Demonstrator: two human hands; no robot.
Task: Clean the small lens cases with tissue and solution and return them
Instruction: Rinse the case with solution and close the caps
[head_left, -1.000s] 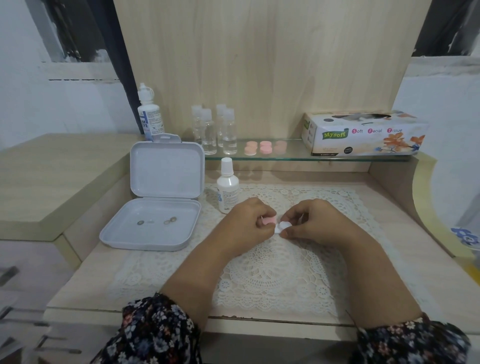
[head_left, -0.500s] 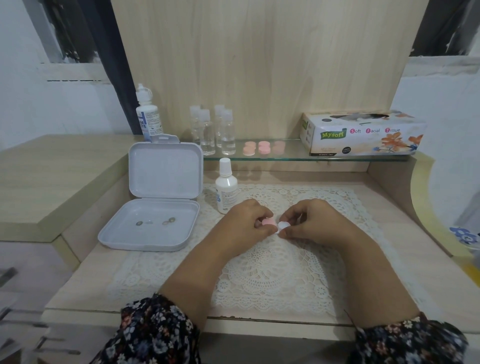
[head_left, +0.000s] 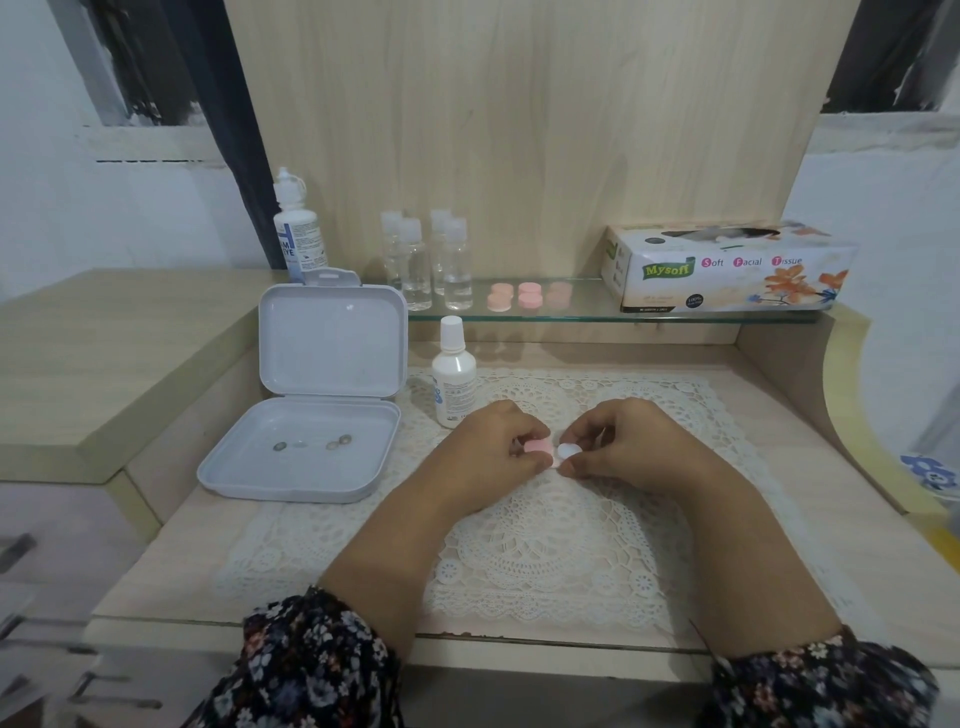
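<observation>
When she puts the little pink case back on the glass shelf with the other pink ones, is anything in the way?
Nothing visible blocks it. The pink case is held in the left hand over the lace mat. The white bottle stands left of a straight path to the pink cases on the glass shelf.

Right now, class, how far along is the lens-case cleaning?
Done: nothing clearly finished. In hand: the left hand grips a pink lens case; the right hand pinches its white cap. Left: pink cases wait on the glass shelf; tissue box untouched.
</observation>
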